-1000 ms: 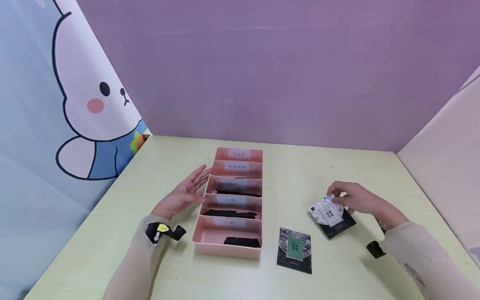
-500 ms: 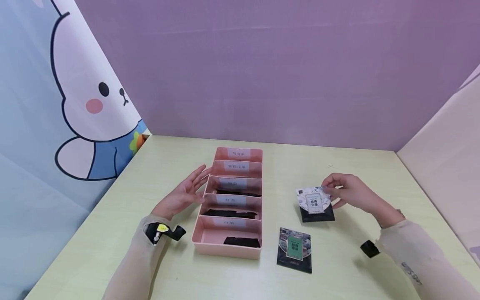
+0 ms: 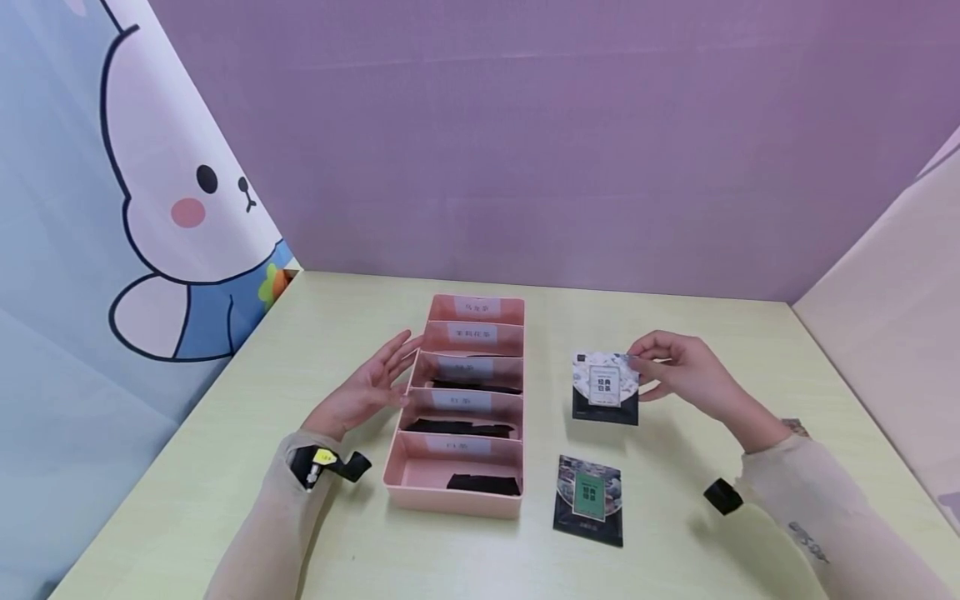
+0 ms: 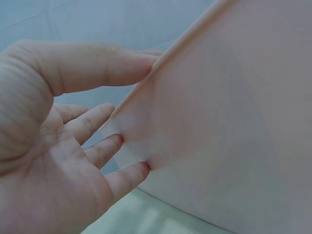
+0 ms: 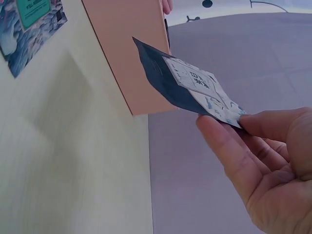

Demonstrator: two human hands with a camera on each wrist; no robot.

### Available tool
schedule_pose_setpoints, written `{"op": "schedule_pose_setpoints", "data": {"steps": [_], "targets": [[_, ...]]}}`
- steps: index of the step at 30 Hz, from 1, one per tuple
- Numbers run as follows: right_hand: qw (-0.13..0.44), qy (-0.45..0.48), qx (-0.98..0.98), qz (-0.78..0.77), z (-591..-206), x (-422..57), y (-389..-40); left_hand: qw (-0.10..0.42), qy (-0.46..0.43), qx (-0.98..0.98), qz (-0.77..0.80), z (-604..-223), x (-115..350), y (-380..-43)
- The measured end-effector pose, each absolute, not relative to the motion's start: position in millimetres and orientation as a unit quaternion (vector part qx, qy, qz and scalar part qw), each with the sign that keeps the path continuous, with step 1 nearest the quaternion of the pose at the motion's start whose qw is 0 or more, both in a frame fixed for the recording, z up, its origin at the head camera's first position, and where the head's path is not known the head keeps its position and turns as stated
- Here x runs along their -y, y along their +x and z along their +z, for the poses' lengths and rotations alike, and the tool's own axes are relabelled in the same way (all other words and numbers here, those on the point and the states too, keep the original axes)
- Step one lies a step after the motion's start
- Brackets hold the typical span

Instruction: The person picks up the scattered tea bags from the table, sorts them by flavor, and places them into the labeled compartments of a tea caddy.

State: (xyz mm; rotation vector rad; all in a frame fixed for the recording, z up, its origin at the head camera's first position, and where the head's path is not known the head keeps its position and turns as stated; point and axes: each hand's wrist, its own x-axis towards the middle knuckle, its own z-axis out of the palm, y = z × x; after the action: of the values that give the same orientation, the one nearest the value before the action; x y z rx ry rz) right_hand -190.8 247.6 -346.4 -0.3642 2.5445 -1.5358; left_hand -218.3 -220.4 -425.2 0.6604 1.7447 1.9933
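My right hand (image 3: pixel 678 371) pinches a black-and-white tea sachet (image 3: pixel 606 387) by its upper right corner, holding it above the table. In the right wrist view the sachet (image 5: pixel 190 85) lies between thumb and fingers, its label facing up. My left hand (image 3: pixel 367 387) is spread along the left side of a pink divided box (image 3: pixel 453 502). The left wrist view has the thumb at the box's rim (image 4: pixel 185 41) and straight fingertips against its wall. Dark sachets (image 3: pixel 483 484) lie in the near compartments, each section bearing a white label. A green-labelled tea sachet (image 3: pixel 588 502) lies flat right of the box.
The pale table (image 3: pixel 450 567) ends at a purple backdrop (image 3: pixel 555 167) behind the box. A blue curtain with a cartoon rabbit (image 3: pixel 191 167) hangs at the left, and a pale panel (image 3: pixel 900 317) borders the right side. Part of a patterned packet (image 3: pixel 795 427) shows behind the right wrist.
My right hand has lifted the black-and-white sachet and moved it left toward the box, turning it from tilted to nearly square. The left hand and the green-labelled sachet have stayed put.
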Motion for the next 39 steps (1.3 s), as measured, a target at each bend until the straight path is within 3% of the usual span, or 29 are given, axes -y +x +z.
{"op": "schedule_pose_setpoints", "data": {"steps": [27, 39], "targets": [[0.034, -0.157, -0.799, -0.579, -334.1, -196.9, -187.9, 0.204, 0.238, -0.619, 0.720, -427.0, 219.8, -219.5], [0.060, -0.189, -0.755, -0.625, -331.4, -158.3, -177.9, 0.203, 0.229, -0.623, 0.720, -427.4, 219.9, -219.6]]}}
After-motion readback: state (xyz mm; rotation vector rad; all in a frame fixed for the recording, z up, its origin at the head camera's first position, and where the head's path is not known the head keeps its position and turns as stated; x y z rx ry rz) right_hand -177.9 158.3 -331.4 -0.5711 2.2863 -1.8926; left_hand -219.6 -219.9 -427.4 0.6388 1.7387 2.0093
